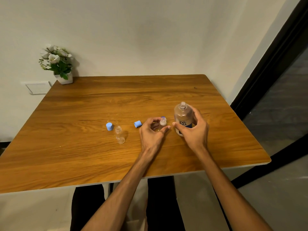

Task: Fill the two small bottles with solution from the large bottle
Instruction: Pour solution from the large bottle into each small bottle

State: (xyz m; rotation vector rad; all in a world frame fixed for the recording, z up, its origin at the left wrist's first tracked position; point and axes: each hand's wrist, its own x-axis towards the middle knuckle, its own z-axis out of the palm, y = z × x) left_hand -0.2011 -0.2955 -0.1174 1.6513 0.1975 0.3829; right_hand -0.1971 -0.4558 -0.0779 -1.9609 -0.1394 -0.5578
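Note:
The large clear bottle [183, 116] with a blue label stands uncapped on the wooden table [83, 155]; my right hand [194, 130] wraps around its right side. My left hand [152, 132] curls around one small clear bottle [163, 121], whose open neck shows above my fingers while its body is mostly hidden. A dark blue cap [163, 117] peeks out just behind it. The other small bottle [120, 135] stands uncapped and apart to the left. Two light blue caps lie on the table: one [109, 126] next to that bottle, one [137, 124] on its side left of my left hand.
A white pot of white flowers [57, 64] sits at the table's far left corner against the wall. A dark door frame [275, 72] runs along the right. My legs show under the table's near edge.

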